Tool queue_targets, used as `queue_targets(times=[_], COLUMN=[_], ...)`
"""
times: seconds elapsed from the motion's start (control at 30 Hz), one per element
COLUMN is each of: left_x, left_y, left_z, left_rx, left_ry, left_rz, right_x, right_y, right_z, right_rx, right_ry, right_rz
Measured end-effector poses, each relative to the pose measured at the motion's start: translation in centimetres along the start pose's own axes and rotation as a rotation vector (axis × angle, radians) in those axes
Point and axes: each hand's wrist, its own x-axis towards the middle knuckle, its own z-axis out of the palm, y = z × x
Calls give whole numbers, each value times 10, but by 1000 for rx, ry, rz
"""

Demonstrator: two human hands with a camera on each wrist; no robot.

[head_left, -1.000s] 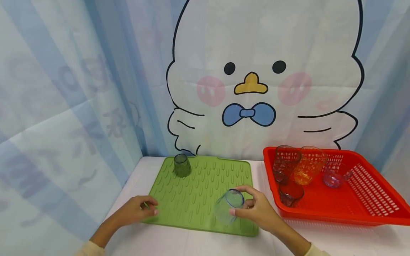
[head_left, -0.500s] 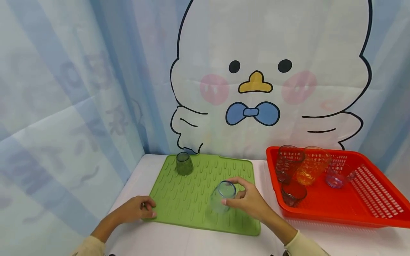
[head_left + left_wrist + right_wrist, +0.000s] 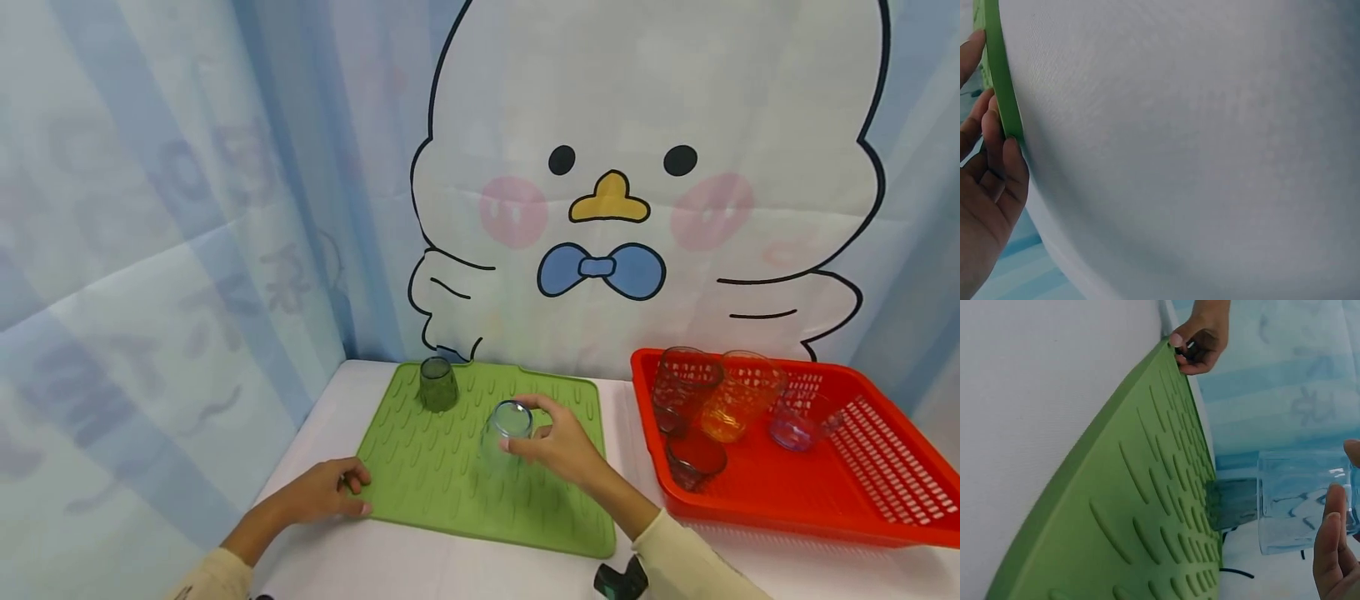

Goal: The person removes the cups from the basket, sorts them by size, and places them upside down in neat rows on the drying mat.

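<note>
My right hand (image 3: 558,442) grips a clear, blue-tinted glass (image 3: 1297,503) by its base end, fingers and thumb around it. The glass is upside down, its open rim facing the green ridged drying mat (image 3: 420,475); in the right wrist view a gap shows between rim and mat. At the mat's front left corner, my left hand (image 3: 326,490) holds the edge between curled fingers and thumb; the left wrist view shows its fingertips (image 3: 1013,150) against the green edge. Toward the mat's back left stands a dark grey glass (image 3: 438,385), also upside down.
A red plastic basket (image 3: 787,517) stands right of the mat. Inside are a tall grey glass (image 3: 684,383), an orange glass (image 3: 738,400), a small dark glass (image 3: 693,462) and a purple cup (image 3: 795,427). A printed curtain (image 3: 600,325) hangs behind the white table.
My right hand has carried the blue-tinted glass farther back and slightly left over the mat, tipping it more upright. The left hand stays at the mat's corner, its thumb now lower at the edge.
</note>
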Motion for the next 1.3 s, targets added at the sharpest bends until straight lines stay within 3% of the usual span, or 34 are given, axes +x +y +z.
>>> queue_targets(times=[0.3,0.77,1.3], left_x=[0,-1,0], left_y=[-3,-4,-6], left_z=[2,4,7], left_rx=[1,10,16], left_ry=[25,60,70], left_rz=[42,6,-16], right_x=[31,82,116], right_y=[2,19,41], right_z=[7,5,19], right_rx=[-2,-8,49], right_ry=[33,62,94], right_rz=[31,82,114])
